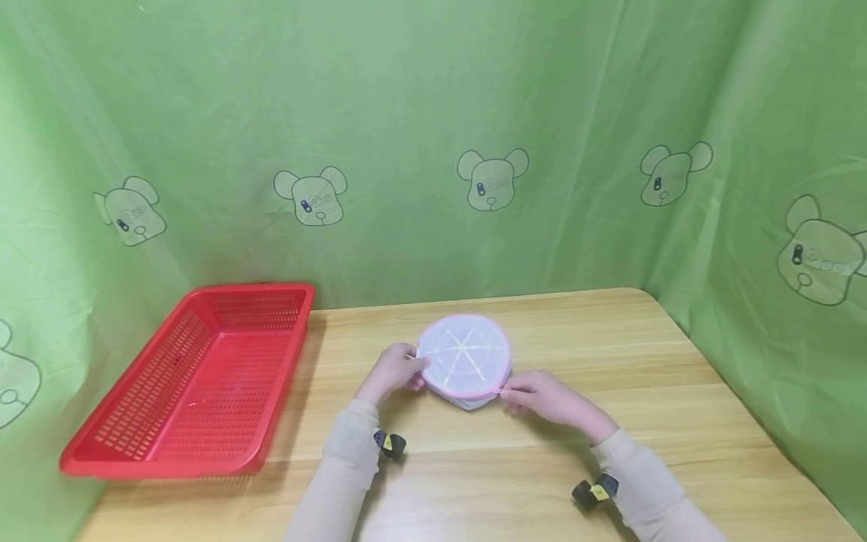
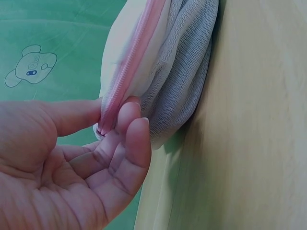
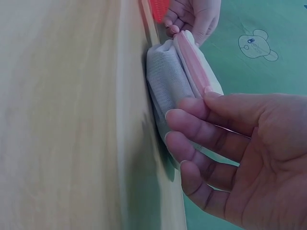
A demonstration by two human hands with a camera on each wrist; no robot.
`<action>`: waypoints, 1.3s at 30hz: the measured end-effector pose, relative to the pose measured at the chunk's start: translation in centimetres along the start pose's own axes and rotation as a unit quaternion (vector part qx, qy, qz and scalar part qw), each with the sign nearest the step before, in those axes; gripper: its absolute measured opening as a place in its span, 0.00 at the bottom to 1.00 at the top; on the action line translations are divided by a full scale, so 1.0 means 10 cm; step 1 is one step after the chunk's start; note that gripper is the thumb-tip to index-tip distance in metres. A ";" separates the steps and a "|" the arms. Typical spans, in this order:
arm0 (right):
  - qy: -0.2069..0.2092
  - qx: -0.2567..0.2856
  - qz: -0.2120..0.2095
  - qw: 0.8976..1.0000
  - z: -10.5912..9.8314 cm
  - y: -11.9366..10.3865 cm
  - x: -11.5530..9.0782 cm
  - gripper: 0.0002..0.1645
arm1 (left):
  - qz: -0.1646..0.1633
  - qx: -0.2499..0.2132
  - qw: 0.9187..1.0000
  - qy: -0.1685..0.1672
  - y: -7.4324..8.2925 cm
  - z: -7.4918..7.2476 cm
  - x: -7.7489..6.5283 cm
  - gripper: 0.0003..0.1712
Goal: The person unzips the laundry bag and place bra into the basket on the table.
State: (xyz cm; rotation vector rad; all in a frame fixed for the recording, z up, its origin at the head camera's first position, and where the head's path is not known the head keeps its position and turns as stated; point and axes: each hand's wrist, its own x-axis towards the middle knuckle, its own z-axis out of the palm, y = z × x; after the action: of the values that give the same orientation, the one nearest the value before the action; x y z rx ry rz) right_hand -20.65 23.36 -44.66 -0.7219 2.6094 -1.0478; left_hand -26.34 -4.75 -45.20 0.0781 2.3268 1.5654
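A round zip pouch (image 1: 467, 350) with a white top, marked by pale crossing lines, lies on the table. Pink zipper (image 2: 127, 67) runs round its rim above a grey mesh side (image 2: 184, 67). My left hand (image 1: 395, 369) pinches the pouch's left edge at one end of the zipper, thumb on top and fingers beneath. At the front right of the rim, my right hand (image 1: 545, 395) pinches the zipper between thumb and index finger. In the right wrist view its other fingers curl loosely beside the mesh; the zipper slider is hidden by the fingertips.
To the left stands a red plastic basket (image 1: 271, 406) with perforated walls. The wooden table (image 1: 467, 482) ends in front of a green curtain (image 1: 406, 248) printed with bear heads, which also hangs on both sides.
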 end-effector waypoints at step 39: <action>0.008 0.018 -0.006 1.000 0.34 -0.13 0.08 0.14 | -0.007 -0.003 0.998 -0.064 0.04 0.01 -0.06 0.31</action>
State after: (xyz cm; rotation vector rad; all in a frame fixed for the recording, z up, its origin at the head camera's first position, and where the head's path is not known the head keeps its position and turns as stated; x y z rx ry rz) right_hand -19.55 20.20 -46.20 -0.7241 2.5965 -1.1049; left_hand -25.80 -4.67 -44.75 0.1553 2.2193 1.5136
